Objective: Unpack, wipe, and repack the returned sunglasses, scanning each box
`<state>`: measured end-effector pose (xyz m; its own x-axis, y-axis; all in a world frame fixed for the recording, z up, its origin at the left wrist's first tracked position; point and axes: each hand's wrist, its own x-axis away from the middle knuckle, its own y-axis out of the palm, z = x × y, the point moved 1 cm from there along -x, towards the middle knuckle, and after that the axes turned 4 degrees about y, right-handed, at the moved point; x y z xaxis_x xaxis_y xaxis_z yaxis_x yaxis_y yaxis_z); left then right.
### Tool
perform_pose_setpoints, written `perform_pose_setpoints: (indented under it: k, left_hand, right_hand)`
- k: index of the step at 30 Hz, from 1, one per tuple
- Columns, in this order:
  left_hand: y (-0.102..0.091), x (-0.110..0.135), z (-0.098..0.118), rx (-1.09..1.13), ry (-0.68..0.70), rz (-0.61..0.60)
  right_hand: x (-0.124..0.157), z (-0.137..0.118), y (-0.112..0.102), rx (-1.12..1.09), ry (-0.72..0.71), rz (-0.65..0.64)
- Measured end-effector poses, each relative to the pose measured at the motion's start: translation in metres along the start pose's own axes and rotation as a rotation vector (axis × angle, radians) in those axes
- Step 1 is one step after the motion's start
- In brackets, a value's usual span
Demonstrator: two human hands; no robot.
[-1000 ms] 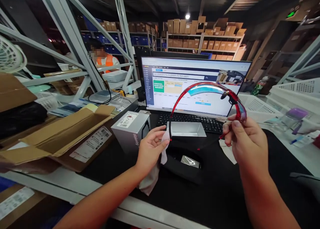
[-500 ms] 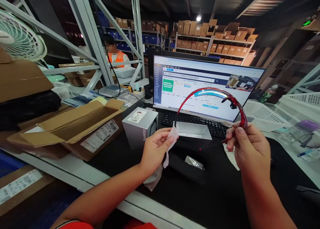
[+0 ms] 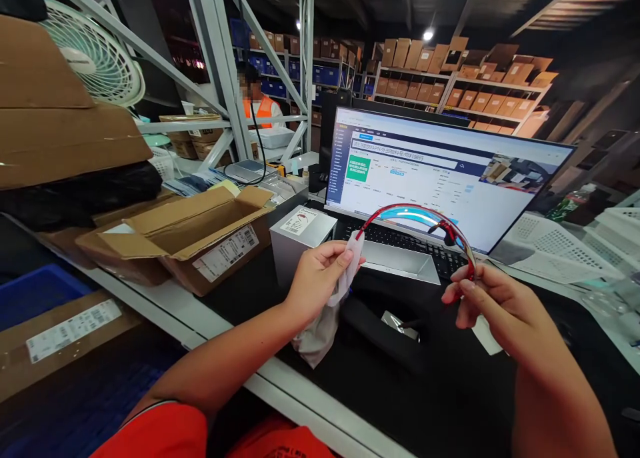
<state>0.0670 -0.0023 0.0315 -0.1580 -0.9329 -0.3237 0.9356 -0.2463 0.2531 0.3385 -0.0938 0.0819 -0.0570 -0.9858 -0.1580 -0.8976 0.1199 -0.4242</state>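
Observation:
A pair of red-framed wraparound sunglasses with a bluish mirrored lens spans the gap between both hands. My right hand pinches one temple arm. The tip of the other arm is inside the mouth of a whitish cloth pouch, whose edge my left hand grips between thumb and fingers. The rest of the pouch hangs towards the desk. Below the glasses lies an open black case with a shiny silver packet in it. A small white piece is partly hidden behind my right hand.
Behind the hands are a shallow silver-grey box part, a keyboard and a monitor. To the left stand a grey product box and an open cardboard carton. White perforated baskets sit right. A person in an orange vest is farther back.
The glasses have come lower and closer to the pouch, and the arm's tip now sits inside the pouch's mouth. My right hand has moved down with them. The camera view has turned left.

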Motion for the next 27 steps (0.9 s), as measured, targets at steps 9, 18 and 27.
perform_pose_setpoints:
  k: [9,18,27]
  left_hand:
    - [-0.003,0.004,0.007,-0.398,0.289,-0.236]
    - [0.012,0.027,0.013,-0.124,0.275,-0.317]
    - [0.011,0.02,0.025,-0.209,0.56,-0.174]
  right_hand:
    - [-0.002,0.006,-0.007,0.228,0.017,-0.088]
    - [0.001,0.0,0.003,0.371,-0.106,-0.188]
    - [-0.022,0.007,0.033,-0.555,0.172,-0.134]
